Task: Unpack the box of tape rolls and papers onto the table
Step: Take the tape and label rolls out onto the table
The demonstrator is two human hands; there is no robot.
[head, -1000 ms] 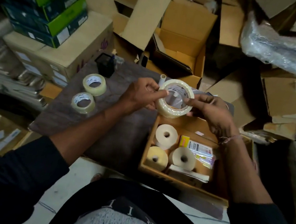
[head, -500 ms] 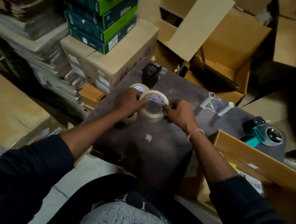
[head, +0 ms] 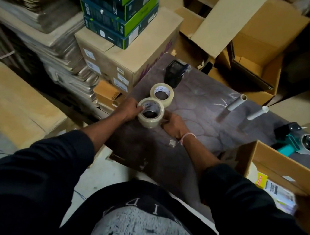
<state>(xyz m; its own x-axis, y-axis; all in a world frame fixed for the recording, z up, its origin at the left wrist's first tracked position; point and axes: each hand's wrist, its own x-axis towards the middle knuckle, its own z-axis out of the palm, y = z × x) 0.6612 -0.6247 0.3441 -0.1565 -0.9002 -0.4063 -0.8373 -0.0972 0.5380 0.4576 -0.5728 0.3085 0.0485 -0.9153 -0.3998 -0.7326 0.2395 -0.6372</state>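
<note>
**Stacked roll may slide off if you let go unevenly**

You have a clear tape roll (head: 150,114) pinched between both hands: left hand (head: 129,110) curled on its near-left side with fingertips at the core, right hand (head: 173,124) closed against its right wall. It seems to sit on another roll, though that one is hidden. Release one side first and it could tip towards the second clear tape roll (head: 161,94) just behind, or off the table (head: 199,115) edge. The cardboard box (head: 281,167) waits at your right.

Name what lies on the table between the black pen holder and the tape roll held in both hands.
In the head view, a second tape roll lies flat between the pen holder and the held roll.
</note>
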